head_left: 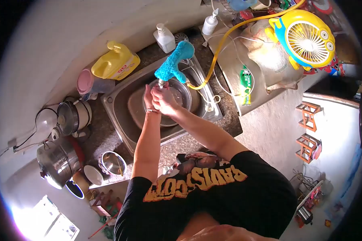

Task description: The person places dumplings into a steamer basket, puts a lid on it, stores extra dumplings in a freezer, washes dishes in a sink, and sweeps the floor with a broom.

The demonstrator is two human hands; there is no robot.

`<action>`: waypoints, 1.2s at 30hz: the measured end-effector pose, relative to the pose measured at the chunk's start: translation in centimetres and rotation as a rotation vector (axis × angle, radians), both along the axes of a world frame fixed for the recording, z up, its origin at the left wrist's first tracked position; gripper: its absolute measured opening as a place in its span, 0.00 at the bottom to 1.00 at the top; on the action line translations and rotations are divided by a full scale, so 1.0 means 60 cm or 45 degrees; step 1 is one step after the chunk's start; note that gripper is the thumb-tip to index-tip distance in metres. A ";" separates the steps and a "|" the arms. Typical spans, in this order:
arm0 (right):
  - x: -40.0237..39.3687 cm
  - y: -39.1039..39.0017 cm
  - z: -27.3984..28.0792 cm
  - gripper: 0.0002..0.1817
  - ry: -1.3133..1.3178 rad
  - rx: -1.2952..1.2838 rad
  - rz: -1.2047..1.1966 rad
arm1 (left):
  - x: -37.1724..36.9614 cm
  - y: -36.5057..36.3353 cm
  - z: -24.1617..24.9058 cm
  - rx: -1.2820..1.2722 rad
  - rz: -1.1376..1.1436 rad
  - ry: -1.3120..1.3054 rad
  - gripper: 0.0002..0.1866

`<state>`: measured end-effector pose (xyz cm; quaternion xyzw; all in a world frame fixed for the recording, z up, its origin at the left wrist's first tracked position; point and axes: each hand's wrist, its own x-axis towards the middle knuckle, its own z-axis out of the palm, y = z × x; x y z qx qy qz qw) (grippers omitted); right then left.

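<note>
My left hand (148, 99) and my right hand (164, 100) are pressed together just below the tap's metal spout (161, 83). The left fingers point up toward the spout and look stretched out, partly covered by the right hand. My right fingers are bent inward against the left; whether anything lies between them is hidden. A bracelet (153, 110) circles my left wrist. Fluffy blue cloth (171, 64) covers the tap. Beneath my hands, a round metal basin (184, 93) stands in the steel sink (126, 138).
Behind the sink are a yellow jug (116, 62) and a white pump bottle (164, 38). A yellow hose (213, 66) runs from the tap to the right, near a green Darlie packet (245, 84) and a yellow-blue fan (305, 40). Pots (58, 156) and a bowl (113, 163) stand left.
</note>
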<state>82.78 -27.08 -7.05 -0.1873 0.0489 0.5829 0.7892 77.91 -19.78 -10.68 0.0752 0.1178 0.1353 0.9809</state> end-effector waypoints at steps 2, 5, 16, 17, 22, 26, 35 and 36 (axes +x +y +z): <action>0.019 0.017 -0.004 0.04 -0.549 -0.277 -0.360 | 0.006 -0.016 0.052 -0.077 -0.001 0.108 0.29; 0.060 0.035 -0.037 0.04 -0.694 -0.482 -0.460 | 0.039 -0.062 0.063 -0.264 0.007 0.032 0.24; -0.030 0.013 -0.005 0.19 -0.384 -0.874 -0.111 | -0.009 -0.003 -0.170 0.219 0.191 0.540 0.18; -0.028 0.007 -0.023 0.20 -0.406 -0.845 -0.092 | -0.016 -0.003 -0.166 0.127 0.118 0.424 0.17; 0.076 -0.040 -0.137 0.28 -0.322 -0.585 -0.030 | 0.040 -0.113 0.072 0.702 0.039 1.060 0.20; -0.006 0.013 0.044 0.34 -0.415 -1.020 0.092 | 0.021 -0.018 0.048 -0.088 -0.172 0.641 0.25; 0.051 -0.025 -0.170 0.21 -0.464 -0.512 0.046 | 0.035 -0.100 0.009 0.547 0.188 0.957 0.26; 0.034 -0.011 -0.147 0.20 -0.354 -0.563 0.039 | 0.024 -0.078 -0.034 1.091 0.154 0.993 0.28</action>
